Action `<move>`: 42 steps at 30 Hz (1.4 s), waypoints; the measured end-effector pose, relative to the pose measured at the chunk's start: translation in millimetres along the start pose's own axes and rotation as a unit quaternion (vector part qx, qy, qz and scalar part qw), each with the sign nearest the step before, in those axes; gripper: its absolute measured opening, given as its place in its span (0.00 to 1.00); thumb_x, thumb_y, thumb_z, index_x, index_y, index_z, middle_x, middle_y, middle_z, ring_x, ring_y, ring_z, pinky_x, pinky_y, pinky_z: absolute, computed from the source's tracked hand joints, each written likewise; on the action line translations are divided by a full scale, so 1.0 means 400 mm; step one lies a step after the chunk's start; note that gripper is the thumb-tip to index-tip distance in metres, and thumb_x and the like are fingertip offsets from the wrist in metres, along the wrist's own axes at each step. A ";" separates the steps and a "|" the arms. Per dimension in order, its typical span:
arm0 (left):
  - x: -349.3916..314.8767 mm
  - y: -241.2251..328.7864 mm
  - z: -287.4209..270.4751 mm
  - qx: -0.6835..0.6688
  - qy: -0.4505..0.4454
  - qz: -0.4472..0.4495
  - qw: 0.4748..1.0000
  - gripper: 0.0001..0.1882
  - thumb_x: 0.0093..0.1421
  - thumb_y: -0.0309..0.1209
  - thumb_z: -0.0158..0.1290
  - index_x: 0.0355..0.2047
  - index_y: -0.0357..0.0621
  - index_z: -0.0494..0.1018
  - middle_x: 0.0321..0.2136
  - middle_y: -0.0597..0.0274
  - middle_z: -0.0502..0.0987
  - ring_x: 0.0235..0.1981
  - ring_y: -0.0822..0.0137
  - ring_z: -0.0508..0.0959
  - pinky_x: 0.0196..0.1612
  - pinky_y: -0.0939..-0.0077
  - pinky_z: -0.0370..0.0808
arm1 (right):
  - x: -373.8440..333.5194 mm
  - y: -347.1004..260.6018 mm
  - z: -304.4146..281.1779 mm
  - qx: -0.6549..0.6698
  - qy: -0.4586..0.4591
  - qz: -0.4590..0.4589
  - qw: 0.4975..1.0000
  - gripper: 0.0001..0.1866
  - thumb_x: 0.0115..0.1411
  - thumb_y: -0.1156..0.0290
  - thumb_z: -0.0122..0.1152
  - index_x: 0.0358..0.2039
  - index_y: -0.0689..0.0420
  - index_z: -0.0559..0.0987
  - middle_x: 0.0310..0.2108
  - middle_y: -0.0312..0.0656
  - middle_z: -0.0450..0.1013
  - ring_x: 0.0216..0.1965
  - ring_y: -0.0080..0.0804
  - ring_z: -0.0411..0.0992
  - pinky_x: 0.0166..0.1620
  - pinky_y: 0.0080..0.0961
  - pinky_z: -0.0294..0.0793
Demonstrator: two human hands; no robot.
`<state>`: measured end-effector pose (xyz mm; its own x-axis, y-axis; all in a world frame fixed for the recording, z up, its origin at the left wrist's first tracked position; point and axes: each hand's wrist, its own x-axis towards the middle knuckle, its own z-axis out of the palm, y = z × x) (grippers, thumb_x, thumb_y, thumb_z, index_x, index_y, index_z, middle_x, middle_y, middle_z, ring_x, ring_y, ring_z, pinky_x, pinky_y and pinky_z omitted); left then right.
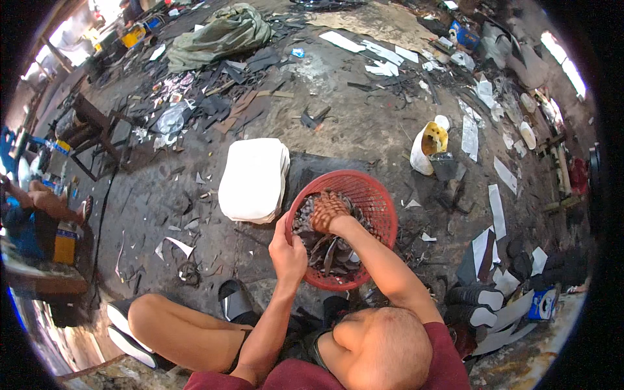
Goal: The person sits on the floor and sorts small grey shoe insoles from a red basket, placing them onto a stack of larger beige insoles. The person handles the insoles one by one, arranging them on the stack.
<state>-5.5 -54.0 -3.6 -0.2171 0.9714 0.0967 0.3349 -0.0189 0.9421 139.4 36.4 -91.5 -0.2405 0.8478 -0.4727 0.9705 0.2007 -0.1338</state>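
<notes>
A red plastic basket [382,195] with mesh walls tilts toward me on the floor, near my knees. Dark, curved strips and flat pieces [331,255] fill much of it; their exact kind is hard to make out. My left hand [287,255] is closed on the basket's left rim, thumb pointing up. Inside the basket is my right hand [329,212], reaching down among the pieces under a net of shadow. Its fingertips are buried there, so what they hold is hidden. Left of the basket sits a stack of white sheets [252,181] with rounded corners.
A cut white container [424,151] with a yellow inside lies to the right. Dark and white scraps [179,246] litter the floor. Black slippers [474,305] are piled at right. A green sack [221,38] lies far off. Another person's leg [55,201] shows at far left.
</notes>
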 end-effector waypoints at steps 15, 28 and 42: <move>0.059 -0.057 -0.048 -0.088 0.006 -0.075 0.993 0.26 0.57 0.10 0.44 0.56 0.31 0.74 0.45 0.52 0.83 0.45 0.64 0.82 0.52 0.72 0.76 | -0.009 0.049 -0.195 0.215 -0.071 -0.162 0.960 0.44 0.48 0.42 0.77 0.61 0.50 0.74 0.66 0.50 0.68 0.66 0.49 0.67 0.68 0.42 0.64; 0.080 -0.129 -0.117 -0.048 0.017 -0.100 0.994 0.25 0.67 0.18 0.50 0.65 0.31 0.68 0.56 0.45 0.79 0.55 0.61 0.79 0.59 0.69 0.73 | -0.280 0.063 -0.250 0.578 0.125 -0.218 0.777 0.19 0.63 0.61 0.69 0.50 0.60 0.84 0.61 0.47 0.71 0.64 0.39 0.68 0.65 0.34 0.67; 0.056 -0.001 -0.074 -0.068 -0.071 0.123 0.988 0.35 0.50 0.23 0.71 0.60 0.35 0.74 0.60 0.42 0.75 0.64 0.49 0.73 0.66 0.58 0.70 | -0.250 -0.045 -0.186 0.713 0.166 -0.199 0.651 0.09 0.56 0.79 0.65 0.39 0.58 0.81 0.56 0.46 0.78 0.57 0.35 0.74 0.62 0.35 0.71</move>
<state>-37.4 -39.3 7.6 -0.0109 0.9563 0.2920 0.2338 -0.2815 0.9306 147.5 -15.5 23.0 -0.2211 0.9748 0.0291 -0.2289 -0.0229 -0.9732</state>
